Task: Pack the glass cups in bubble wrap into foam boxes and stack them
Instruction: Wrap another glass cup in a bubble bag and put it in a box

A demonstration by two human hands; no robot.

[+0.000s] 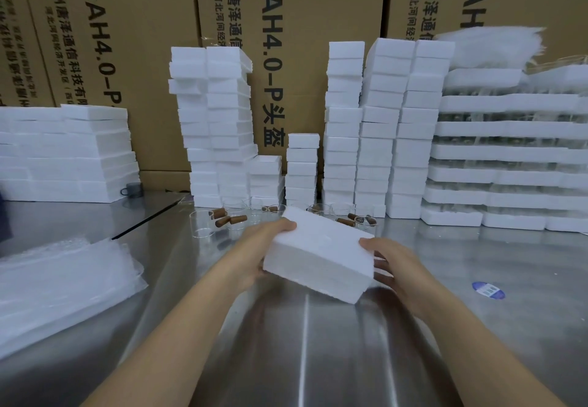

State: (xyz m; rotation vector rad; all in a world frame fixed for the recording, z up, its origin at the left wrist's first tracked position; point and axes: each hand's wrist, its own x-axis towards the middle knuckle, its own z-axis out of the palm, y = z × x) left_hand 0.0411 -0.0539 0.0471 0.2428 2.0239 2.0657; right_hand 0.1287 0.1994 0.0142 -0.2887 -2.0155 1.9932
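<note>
A closed white foam box (321, 252) is held tilted above the metal table (318, 343), between both hands. My left hand (265, 249) grips its left end, thumb on top. My right hand (386, 263) holds its right end, fingers curled under the side. Behind the box, several clear glass cups (202, 222) with brown wooden handles (222, 222) stand and lie on the table. A pile of bubble wrap sheets (60, 289) lies at the left.
Tall stacks of white foam boxes (375, 126) line the back, with a short stack (302, 168) in the middle. Wide foam trays (509, 158) are piled at right, flat foam pieces (63, 152) at left. Cardboard cartons (286, 25) form the back wall. A blue sticker (488, 290) lies at right.
</note>
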